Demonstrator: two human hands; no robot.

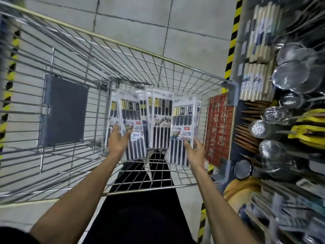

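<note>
Several flat white packs of black chopsticks stand upright in the near right corner of a wire shopping cart (137, 48). My left hand (118, 140) reaches into the cart and grips the left pack (131, 118) around its lower half, thumb on its front. My right hand (195, 149) holds the rightmost pack (182, 120) at its lower edge, fingers curled around its side. A middle pack (161, 117) leans between them, touched by neither hand.
A grey panel (64, 110) lies on the cart's fold-out seat at left. At right a store shelf holds steel strainers (290, 74), slotted ladles (260, 128), wooden chopstick bundles (258, 50) and a red box (219, 131). Yellow-black hazard tape (232, 37) edges the concrete floor.
</note>
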